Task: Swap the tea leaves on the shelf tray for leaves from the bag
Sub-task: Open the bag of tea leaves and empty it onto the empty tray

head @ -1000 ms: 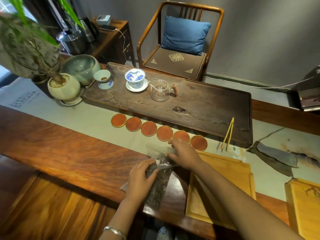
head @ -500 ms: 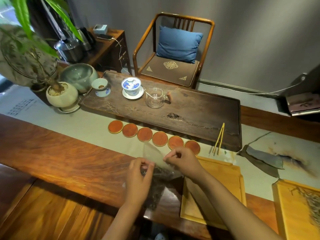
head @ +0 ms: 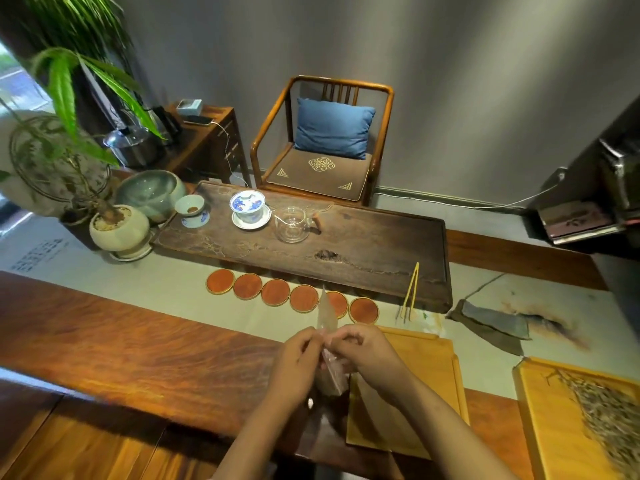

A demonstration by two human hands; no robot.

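The main risk here, as I judge it, is a spill: the bag (head: 327, 344) is clear, thin and limp, and both hands are working at its upper edge above the worktop (head: 145, 355) rather than over a tray. If the mouth is giving way suddenly, or one side is slipping from the fingers, leaves could be scattering onto the wood just below the grip, or onto the cloth runner (head: 166, 289) beyond it. A second risk is tipping before the bag is over a tray; the empty bamboo tray (head: 433, 382) is lying just to the right of the grip, partly under the right forearm.

The left hand (head: 294, 365) is pinching the bag's near edge with curled fingers and thumb, and the right hand (head: 367, 355) is pinching the opposite edge the same way, so both are grasping the bag between them, knuckles nearly touching. A flap of plastic is standing up above the grip, and the dark, filled part is hanging below it, between the wrists. Whether the mouth is already open cannot be told, as motion is blurring it.

Well to the right of the grip, a second tray (head: 540, 403) is holding a spread of pale tea leaves (head: 599, 414). The row of round coasters (head: 275, 292) is sitting just beyond the grip.
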